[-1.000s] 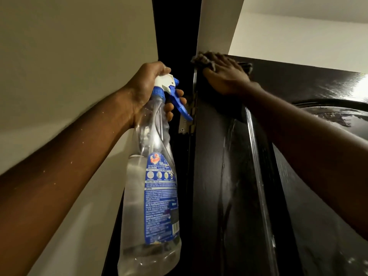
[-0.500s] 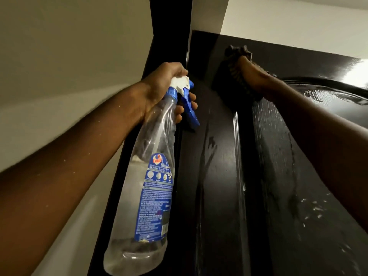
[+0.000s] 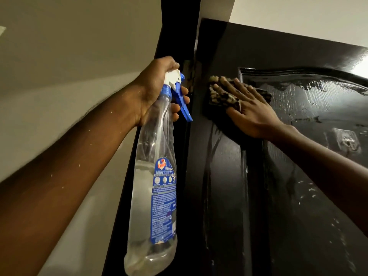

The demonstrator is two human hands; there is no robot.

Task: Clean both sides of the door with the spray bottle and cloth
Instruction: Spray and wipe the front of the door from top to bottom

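A dark glossy door [image 3: 225,186] fills the right half of the head view, wet with streaks and droplets. My right hand [image 3: 253,114] lies flat with straight fingers on a dark mottled cloth [image 3: 221,94], pressing it against the door near its upper left corner, beside the raised panel edge. My left hand [image 3: 157,88] grips the neck of a clear spray bottle [image 3: 153,196] with a blue label, white head and blue trigger. The bottle hangs tilted in front of the door frame, left of the cloth.
The dark door frame [image 3: 175,32] runs up beside the bottle, with a hinge just right of the trigger. A pale beige wall [image 3: 69,56] fills the left side. A white wall or ceiling [image 3: 298,12] lies above the door's top edge.
My right hand has brought the cloth down from the top edge of the door onto its face and now lies flat. The left hand still holds the bottle in about the same place.
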